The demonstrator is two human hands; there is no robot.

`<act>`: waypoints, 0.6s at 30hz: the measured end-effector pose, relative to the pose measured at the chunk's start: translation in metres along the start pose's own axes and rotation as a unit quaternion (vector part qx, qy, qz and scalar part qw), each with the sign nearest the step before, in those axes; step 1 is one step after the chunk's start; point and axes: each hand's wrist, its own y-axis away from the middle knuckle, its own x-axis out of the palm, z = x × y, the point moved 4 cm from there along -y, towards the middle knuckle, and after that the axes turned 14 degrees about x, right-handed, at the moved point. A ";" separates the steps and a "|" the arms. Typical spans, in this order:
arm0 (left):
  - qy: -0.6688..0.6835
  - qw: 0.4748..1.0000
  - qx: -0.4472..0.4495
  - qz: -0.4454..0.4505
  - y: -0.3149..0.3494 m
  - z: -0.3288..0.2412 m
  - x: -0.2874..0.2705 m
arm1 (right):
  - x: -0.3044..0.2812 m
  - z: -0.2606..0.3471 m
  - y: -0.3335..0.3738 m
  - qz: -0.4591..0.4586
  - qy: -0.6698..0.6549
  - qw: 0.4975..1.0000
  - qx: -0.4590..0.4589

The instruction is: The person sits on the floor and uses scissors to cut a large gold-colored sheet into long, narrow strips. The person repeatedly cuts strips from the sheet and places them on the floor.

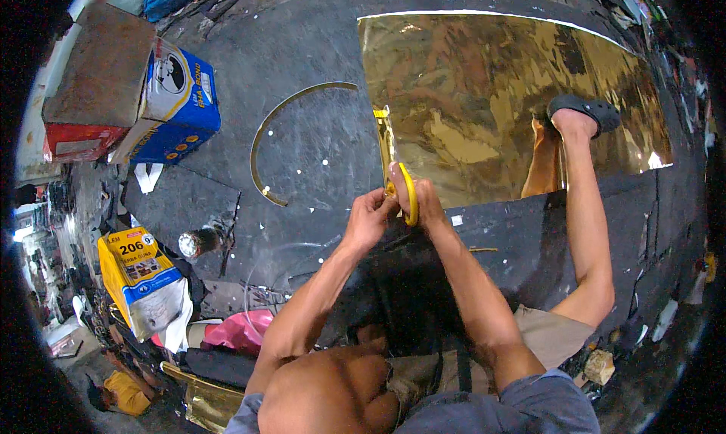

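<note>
A large, shiny gold sheet [461, 93] lies on the dark work surface, its near-left corner between my hands. My right hand [429, 205] is closed round the yellow-handled scissors [411, 199]; their blades are mostly hidden. Along the sheet's left edge a narrow gold strip [386, 135] stands up, curled at its far end. Close to the scissors, my left hand [369, 216] pinches the near end of this strip, though the fingertips partly cover it. Left of the sheet, a thin curved strip [261, 131] rests on the surface, apart from both hands.
My right foot, in a black clog [597, 116], presses on the sheet. Boxes [178, 105] stand at the far left, with a yellow-and-white bag [144, 271] nearer. A foil-topped cylinder [198, 242] is beside the bag. Someone in a yellow shirt [128, 392] is at lower left.
</note>
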 end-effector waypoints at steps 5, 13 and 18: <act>-0.010 0.999 -0.024 -0.019 0.002 -0.009 0.001 | -0.002 0.018 -0.018 0.012 0.036 0.999 0.039; -0.010 0.999 -0.008 -0.037 0.006 -0.028 0.003 | -0.016 0.055 -0.026 0.010 -0.053 0.998 -0.027; -0.023 0.999 0.019 -0.036 0.015 -0.030 -0.006 | -0.020 0.076 -0.053 0.026 -0.020 0.999 0.014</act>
